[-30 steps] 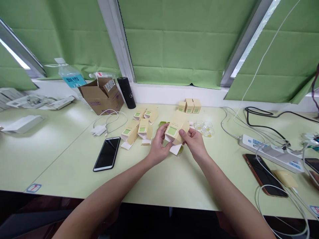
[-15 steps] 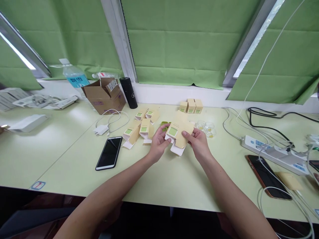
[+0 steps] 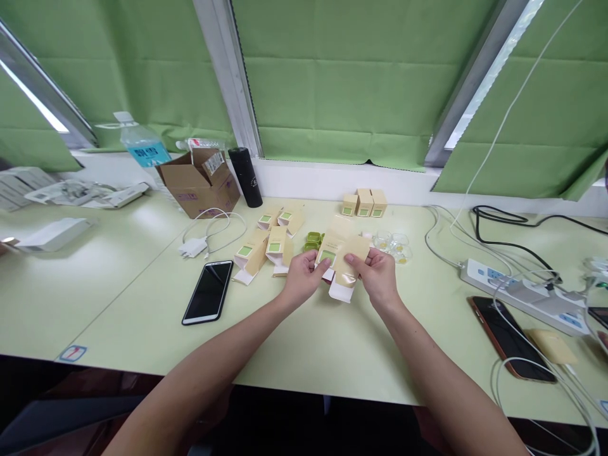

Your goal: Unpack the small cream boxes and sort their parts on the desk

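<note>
Between my hands is a flattened yellow paper box (image 3: 342,248) with a green square window and white inner flaps, held just above the table. My left hand (image 3: 304,277) pinches its left side, the thumb beside the window. On the opposite side, my right hand (image 3: 375,275) grips it with the thumb pressed on the front panel. Green small containers (image 3: 312,239) lie behind my left hand. Several partly opened yellow boxes (image 3: 251,253) stand to the left. Past my right hand sit clear plastic cups (image 3: 393,244) with yellow spots.
Three folded boxes (image 3: 364,202) stand at the back. To the left are a phone (image 3: 208,292), a white charger (image 3: 192,247), a cardboard carton (image 3: 199,190) and a black bottle (image 3: 246,177). A power strip (image 3: 522,294), cables and another phone (image 3: 510,339) occupy the right.
My left thumb has moved up onto the box's front by the window. The box has tilted and its panels bend slightly; more of the green containers shows.
</note>
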### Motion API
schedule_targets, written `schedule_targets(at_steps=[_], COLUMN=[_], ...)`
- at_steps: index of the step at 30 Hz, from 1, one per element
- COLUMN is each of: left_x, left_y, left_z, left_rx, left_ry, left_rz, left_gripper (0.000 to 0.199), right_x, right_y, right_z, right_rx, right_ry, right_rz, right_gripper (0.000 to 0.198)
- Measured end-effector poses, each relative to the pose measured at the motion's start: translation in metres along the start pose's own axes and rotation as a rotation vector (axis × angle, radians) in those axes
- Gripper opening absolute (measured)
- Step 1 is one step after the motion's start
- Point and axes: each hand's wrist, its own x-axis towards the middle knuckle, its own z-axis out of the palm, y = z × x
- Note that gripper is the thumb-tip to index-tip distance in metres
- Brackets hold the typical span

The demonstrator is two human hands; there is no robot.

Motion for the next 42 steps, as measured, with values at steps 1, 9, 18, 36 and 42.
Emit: schedule_targets(at_steps=[1,9,18,36,42], left_x=[0.0,0.003,0.007,0.028,0.029], left_y=[0.001,0.005,0.008,0.018,0.026], left_z=[0.0,-0.003,-0.009,-0.029,-0.027], left_rx=[-0.009,-0.045,0.015,0.052,0.057], left_ry=[0.007,0.084,0.088,0.245,0.171], left_rz=[-0.011,0.012,0.157,0.049,0.126], left_gripper=[0.045,0.047,0.046,0.054,0.047], right_x=[0.0,0.002,0.004,-0.007,-0.004], right_y=[-0.001,0.0,0.007,0.012,0.012], right_z=[0.001,-0.001,-0.006,0.009,0.006], right_rx=[-0.01,-0.102,-0.176,-0.181,-0.23], right_ry=[-0.002,-0.041,-0.029,-0.155,-0.094], right_rz=[-0.003,-0.038,-0.062,-0.153,-0.237], right_gripper=[0.046,0.038,0.032,0.029,0.014])
